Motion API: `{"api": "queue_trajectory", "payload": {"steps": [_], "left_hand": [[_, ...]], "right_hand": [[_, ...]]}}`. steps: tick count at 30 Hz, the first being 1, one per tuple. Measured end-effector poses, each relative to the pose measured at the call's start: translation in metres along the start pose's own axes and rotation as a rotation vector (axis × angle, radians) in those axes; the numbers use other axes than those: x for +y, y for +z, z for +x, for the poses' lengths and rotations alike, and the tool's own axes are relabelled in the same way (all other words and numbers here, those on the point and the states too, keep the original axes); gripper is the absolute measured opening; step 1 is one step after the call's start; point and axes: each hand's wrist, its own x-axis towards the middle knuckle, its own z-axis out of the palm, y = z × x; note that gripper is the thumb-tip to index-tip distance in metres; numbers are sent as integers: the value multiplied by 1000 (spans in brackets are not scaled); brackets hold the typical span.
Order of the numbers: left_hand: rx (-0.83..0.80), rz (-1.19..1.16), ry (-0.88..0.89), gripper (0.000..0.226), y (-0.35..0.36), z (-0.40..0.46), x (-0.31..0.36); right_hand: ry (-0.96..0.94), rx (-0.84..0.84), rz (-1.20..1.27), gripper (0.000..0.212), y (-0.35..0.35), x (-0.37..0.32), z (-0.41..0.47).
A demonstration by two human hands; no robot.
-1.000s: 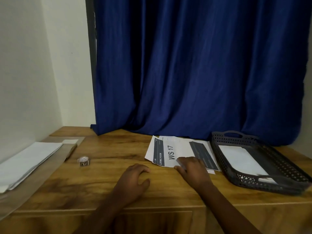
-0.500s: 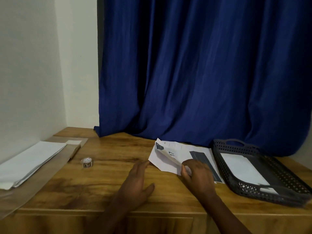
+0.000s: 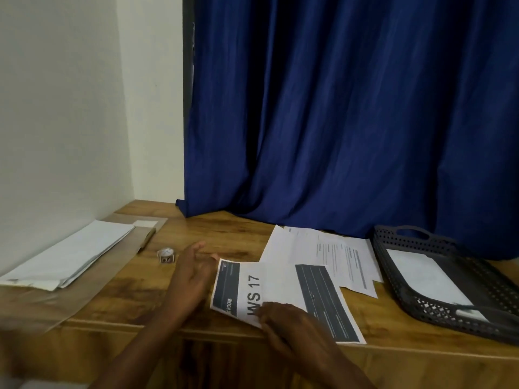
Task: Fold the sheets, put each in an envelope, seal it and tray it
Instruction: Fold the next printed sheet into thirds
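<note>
A printed sheet marked "WS 17" lies at the table's front edge, a little askew. My right hand pinches its near left corner, fingers curled over the print. My left hand is open, its straight fingers at the sheet's left edge. More printed sheets lie spread just behind it. On the right stands a dark perforated tray with a white envelope inside. A stack of white envelopes rests at the far left by the wall.
A small roll sits on the wooden table left of my left hand, with a pen-like stick behind it. A blue curtain hangs along the table's back.
The top sheet was lifted off the pile and now lies flat nearer the front edge, still held by my right hand. My left hand moved up to its left edge.
</note>
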Motion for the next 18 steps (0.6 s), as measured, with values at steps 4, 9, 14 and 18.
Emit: {"api": "queue_trajectory", "payload": {"steps": [4,9,14,18], "left_hand": [[-204,313,271,43,-12,-2,9],[-371,626,328,54,0,1,-4],[-381,846,251,56,27,2,4],[-527,1004,188,78,46,0,-4]], "right_hand": [[17,-107,54,36,2,-10,12],[78,-93,215,34,-2,-25,26],[196,182,232,36,8,-15,63],[204,-12,26,48,23,-5,88]]}}
